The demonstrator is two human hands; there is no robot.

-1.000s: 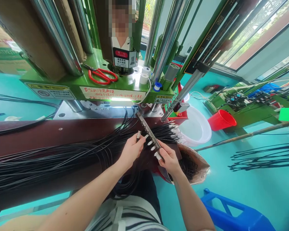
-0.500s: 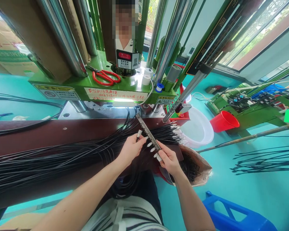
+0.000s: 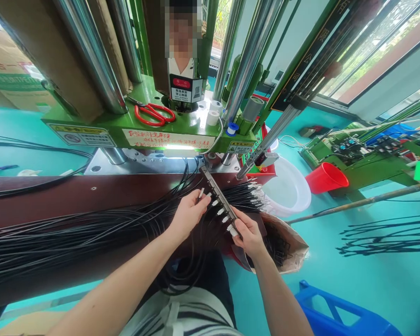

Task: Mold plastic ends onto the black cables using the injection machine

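My right hand [image 3: 248,232] grips the near end of a narrow metal bar [image 3: 214,186], which slants away toward the press. Several silver-white cable connectors [image 3: 225,219] stick out of the bar's left side. Beside the bar, my left hand [image 3: 189,212] is closed in a pinch on a cable connector [image 3: 201,192] whose metal tip shows above the fingers. Another pale tip shows at the fingertips, close to the bar; whether it touches the bar I cannot tell. Black cables [image 3: 192,242] hang in loops below my hands.
A green press [image 3: 182,135] stands ahead, with red-handled scissors [image 3: 154,115] on its ledge. Bundled black cables [image 3: 91,224] cover the brown bench [image 3: 56,186]. At right are a paper-lined bin [image 3: 294,247], white tub [image 3: 303,196], red bucket [image 3: 327,181] and blue stool [image 3: 346,308].
My left hand has shifted slightly left, away from the bar, and the connector in it has turned. The bar has moved a little to the right and more of its connectors show.
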